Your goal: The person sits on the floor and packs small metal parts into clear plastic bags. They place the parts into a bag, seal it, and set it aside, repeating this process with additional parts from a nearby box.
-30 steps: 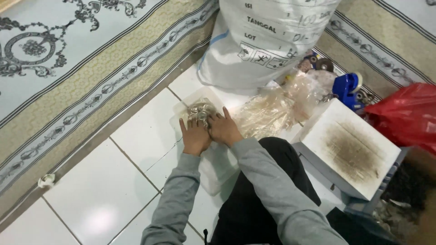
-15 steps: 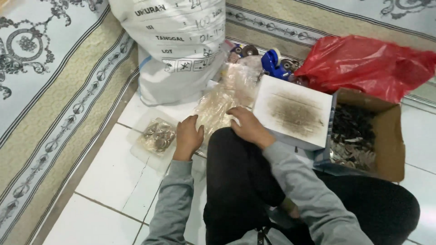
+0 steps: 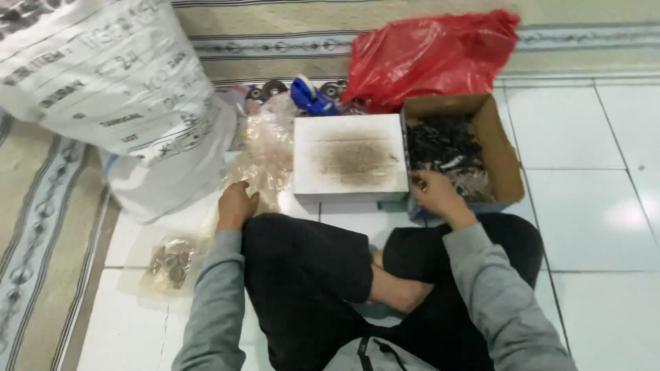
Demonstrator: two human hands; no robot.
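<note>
I sit cross-legged on a white tiled floor. My left hand [image 3: 236, 205] rests fingers down on the floor at the edge of a pile of clear plastic bags [image 3: 265, 154]. A filled clear bag of small metal parts [image 3: 170, 263] lies on the tiles to its left, apart from it. My right hand [image 3: 434, 194] reaches into the near corner of an open cardboard box [image 3: 498, 148] full of dark metal parts [image 3: 443, 154]; its fingers are curled among the parts, and whether they hold any is hidden. A white block with a dirty top [image 3: 350, 162] stands between my hands.
A big white printed sack [image 3: 117, 96] stands at the left on the edge of a patterned rug [image 3: 41, 220]. A red plastic bag [image 3: 426, 58] lies behind the box. A blue tape dispenser [image 3: 307, 96] and dark round discs [image 3: 268, 89] sit behind the white block.
My view has swung right. My right hand left the clear bags and went into the cardboard box. My left hand let go of the filled bag, which now lies on the tiles.
</note>
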